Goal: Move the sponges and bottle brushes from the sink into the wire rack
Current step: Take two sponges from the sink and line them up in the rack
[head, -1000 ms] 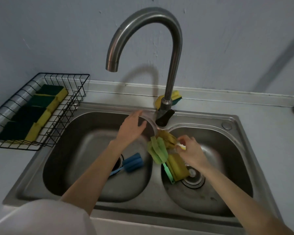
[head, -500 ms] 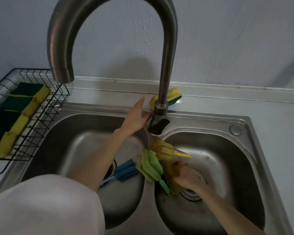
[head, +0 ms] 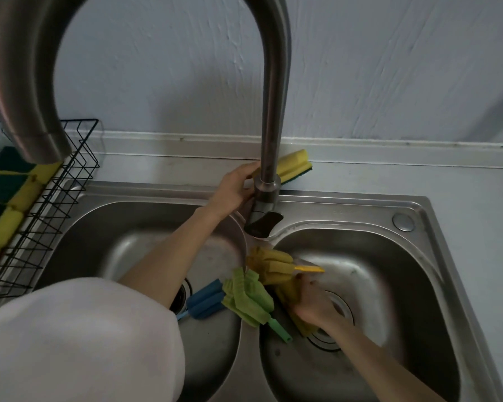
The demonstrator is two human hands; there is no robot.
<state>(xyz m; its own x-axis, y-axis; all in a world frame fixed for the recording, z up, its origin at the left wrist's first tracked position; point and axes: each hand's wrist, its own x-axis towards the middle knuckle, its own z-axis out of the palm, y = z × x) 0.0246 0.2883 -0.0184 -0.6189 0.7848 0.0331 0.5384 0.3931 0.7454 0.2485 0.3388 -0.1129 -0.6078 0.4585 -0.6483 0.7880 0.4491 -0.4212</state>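
The faucet [head: 273, 111] neck is covering the left hand's [head: 234, 188] fingertips and one end of the yellow sponge [head: 295, 165] on the desk. The spout is hiding the wire rack's [head: 70, 181] far corner, and the left edge is cropping the rack and its sponges [head: 9, 204]. The right hand [head: 314, 307] is blurring and masking the sponge beneath it. The white sleeve [head: 79, 340] is blocking the blue brush's [head: 205, 301] handle end.

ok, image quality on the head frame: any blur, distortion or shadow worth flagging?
Head view: the curved steel faucet looms oversized and bowed, which is wide-angle distortion up close. The right hand in the right basin is motion-smeared, so its fingers are hard to read. The left hand at the faucet base is sharper. The light is dim, with a soft faucet shadow on the wall. The black wire rack is partly blocked by the spout.
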